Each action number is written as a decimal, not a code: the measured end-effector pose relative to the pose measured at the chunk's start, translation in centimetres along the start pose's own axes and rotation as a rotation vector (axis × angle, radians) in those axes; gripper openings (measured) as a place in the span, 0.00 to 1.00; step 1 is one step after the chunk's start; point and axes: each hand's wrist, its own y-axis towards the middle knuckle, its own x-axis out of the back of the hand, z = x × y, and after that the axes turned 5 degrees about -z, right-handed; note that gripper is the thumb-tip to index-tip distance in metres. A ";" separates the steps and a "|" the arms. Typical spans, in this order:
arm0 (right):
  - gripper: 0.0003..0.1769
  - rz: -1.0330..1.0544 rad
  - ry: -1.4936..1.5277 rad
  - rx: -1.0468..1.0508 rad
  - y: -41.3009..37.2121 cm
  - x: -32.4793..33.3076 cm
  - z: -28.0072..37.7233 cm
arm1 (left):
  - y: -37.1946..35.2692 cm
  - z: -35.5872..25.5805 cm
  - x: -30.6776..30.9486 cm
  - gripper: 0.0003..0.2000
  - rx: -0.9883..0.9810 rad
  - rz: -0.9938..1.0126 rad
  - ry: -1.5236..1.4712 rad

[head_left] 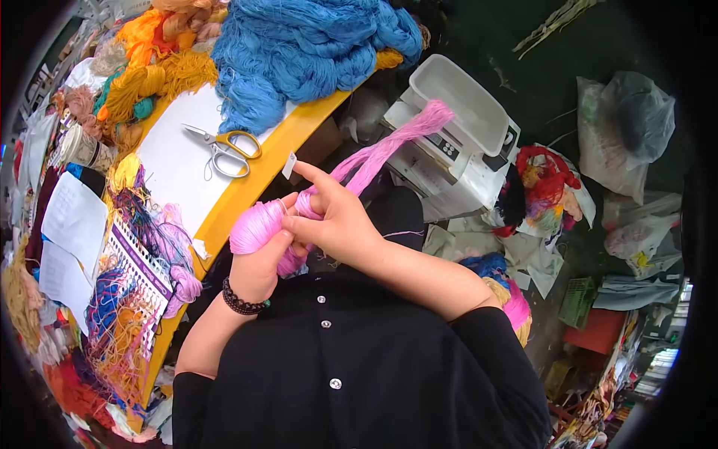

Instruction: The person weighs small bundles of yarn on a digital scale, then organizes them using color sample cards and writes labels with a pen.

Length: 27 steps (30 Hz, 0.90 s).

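Beside the bench's edge [293, 135], the left hand [258, 272] cups a pink skein [256, 227] that the right hand [333, 217] pinches, seemingly binding it, which calls for even tension.

Part of the left hand [263, 268] disappears behind the pink yarn [254, 230] it grips, while some fingers of the right hand [340, 221] lie curled out of sight among the strands. Any print on the white tag [289, 165] by the right fingertip is too small to read, as are the markings on the buttons [447, 150] of a white scale [419, 168], its body partly covered by the yarn's long tail. Blue yarn [314, 45] runs off the top edge, a black shirt [389, 359] off the bottom, and writing on the loose papers [72, 217] blurs beyond reading
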 end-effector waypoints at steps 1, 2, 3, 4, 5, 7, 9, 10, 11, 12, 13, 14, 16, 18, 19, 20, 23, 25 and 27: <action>0.42 0.000 -0.003 -0.004 -0.1 0.0 -0.2 | -0.1 0.1 0.2 0.22 0.002 -0.001 -0.004; 0.41 -0.008 0.011 0.001 -0.2 0.1 -0.4 | -0.1 0.1 0.6 0.21 0.023 0.010 0.006; 0.41 -0.017 0.024 0.008 -0.2 0.2 -0.5 | -0.1 0.1 0.9 0.21 0.043 0.023 0.017; 0.41 -0.038 0.087 0.038 -0.1 -0.1 -0.6 | -0.1 0.0 1.3 0.21 0.042 0.025 0.014; 0.41 -0.039 0.085 0.038 -0.2 0.0 -0.4 | -0.1 0.0 1.6 0.20 0.038 0.038 0.010; 0.40 -0.037 0.040 0.019 -0.5 0.1 0.0 | -0.1 0.3 1.8 0.20 0.036 0.051 0.004; 0.40 -0.050 0.071 0.048 -0.5 0.2 -0.5 | -0.1 0.6 1.9 0.18 0.061 0.037 -0.073; 0.40 -0.051 0.036 0.034 -0.5 0.3 -0.4 | -0.1 0.6 1.8 0.18 0.061 0.039 -0.076; 0.40 -0.052 0.001 0.020 -0.6 0.4 -0.3 | -0.2 0.5 1.7 0.18 0.071 0.031 -0.108; 0.40 -0.054 -0.004 0.021 -0.6 0.5 -0.1 | -0.1 0.5 1.6 0.18 0.083 0.022 -0.140; 0.40 -0.045 0.101 -0.024 -0.7 0.5 0.2 | -0.1 0.6 1.7 0.18 0.082 0.025 -0.144; 0.40 -0.037 0.206 -0.067 -0.7 0.5 0.5 | 0.0 0.7 1.8 0.16 0.073 0.024 -0.156; 0.40 -0.023 0.256 -0.092 -0.8 0.7 0.9 | 0.2 1.0 2.1 0.15 0.064 0.028 -0.172; 0.41 -0.009 0.307 -0.119 -0.7 0.8 0.9 | 0.3 1.2 2.4 0.12 0.078 0.043 -0.266; 0.40 -0.025 0.300 -0.106 -0.4 1.1 0.7 | 0.2 1.3 2.7 0.12 0.078 0.047 -0.270; 0.40 -0.041 0.293 -0.093 -0.1 1.3 0.9 | 0.1 1.2 3.1 0.11 0.073 0.046 -0.297; 0.38 -0.015 0.451 -0.130 -0.7 3.0 5.8 | 0.7 1.7 4.4 0.11 0.164 0.081 -0.474; 0.38 0.073 0.225 0.024 -1.6 5.4 11.0 | 1.1 2.5 6.4 0.11 0.230 0.180 -0.562; 0.35 -0.118 -0.317 0.253 -2.9 6.1 17.1 | 1.8 5.6 10.1 0.11 0.337 0.271 -0.765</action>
